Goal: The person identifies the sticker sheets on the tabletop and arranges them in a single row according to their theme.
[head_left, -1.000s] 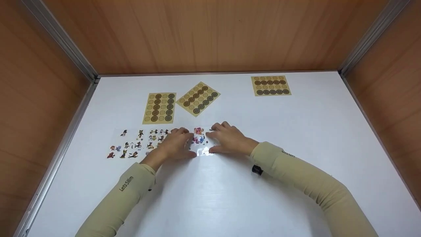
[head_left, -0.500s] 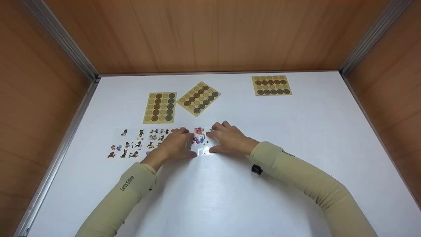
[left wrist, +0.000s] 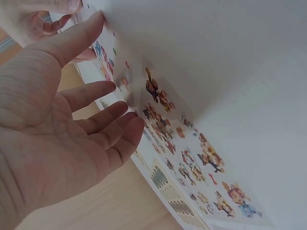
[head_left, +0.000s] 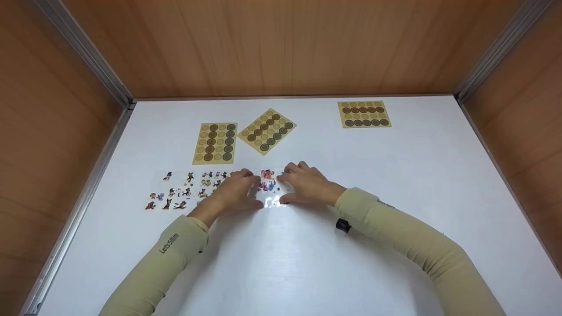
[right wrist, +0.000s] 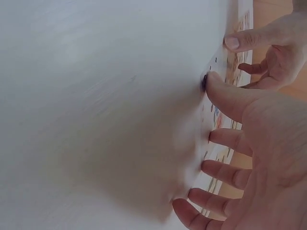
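A clear sticker sheet with small colourful cartoon figures lies flat on the white table between my hands. My left hand touches its left part, fingers spread and bent, fingertips down on the surface. On its right part rest the fingertips of my right hand, also spread. Neither hand pinches anything in the right wrist view, where the thumb presses near a small dark sticker. More clear sheets of cartoon stickers extend left from under my left hand, which partly covers them.
Two tan sheets of round brown stickers, one upright and one turned askew, lie behind the hands. A third tan sheet is at the back right. Wood-patterned panels wall the table at the back and sides.
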The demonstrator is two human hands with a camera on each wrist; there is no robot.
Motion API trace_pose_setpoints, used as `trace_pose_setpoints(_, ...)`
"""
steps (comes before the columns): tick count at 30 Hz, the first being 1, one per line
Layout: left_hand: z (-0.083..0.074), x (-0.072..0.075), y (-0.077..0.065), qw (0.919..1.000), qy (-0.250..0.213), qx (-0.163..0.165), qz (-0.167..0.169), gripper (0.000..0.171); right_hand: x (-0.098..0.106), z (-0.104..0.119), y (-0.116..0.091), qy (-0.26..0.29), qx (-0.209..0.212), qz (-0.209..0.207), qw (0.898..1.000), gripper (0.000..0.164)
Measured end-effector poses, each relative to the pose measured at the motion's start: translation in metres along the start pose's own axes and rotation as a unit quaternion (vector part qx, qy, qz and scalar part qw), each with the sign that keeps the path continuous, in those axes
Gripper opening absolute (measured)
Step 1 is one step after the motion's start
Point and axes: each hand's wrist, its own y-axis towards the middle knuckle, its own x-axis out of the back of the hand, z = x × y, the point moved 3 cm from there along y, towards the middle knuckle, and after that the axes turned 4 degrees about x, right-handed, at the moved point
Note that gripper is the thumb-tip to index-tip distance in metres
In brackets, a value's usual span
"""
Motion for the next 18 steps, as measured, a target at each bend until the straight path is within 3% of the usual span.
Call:
trace_pose_setpoints(3,0.006,0.012,0.0,0.9998,-0.016,0.007,0.001,0.074,0.008,0.003,0.006,0.0,-0.013,-0.013,1.0,0.06)
trace_pose_setpoints(6,0.019,0.034,0.001,0.9994,-0.022,0.024,-0.008,0.082,0.018,0.01,0.018,0.0,-0.005,-0.03,1.0,0.055)
trace_pose_setpoints(12,0.062,0.074,0.006,0.9966,-0.01,0.064,-0.052,0.084,0.028,0.025,0.051,0.01,0.039,-0.041,0.998,0.051)
trace_pose_setpoints(18,0.102,0.086,0.018,0.9905,-0.023,0.125,-0.052,0.089,0.026,0.036,0.091,0.008,0.062,-0.045,0.997,0.053)
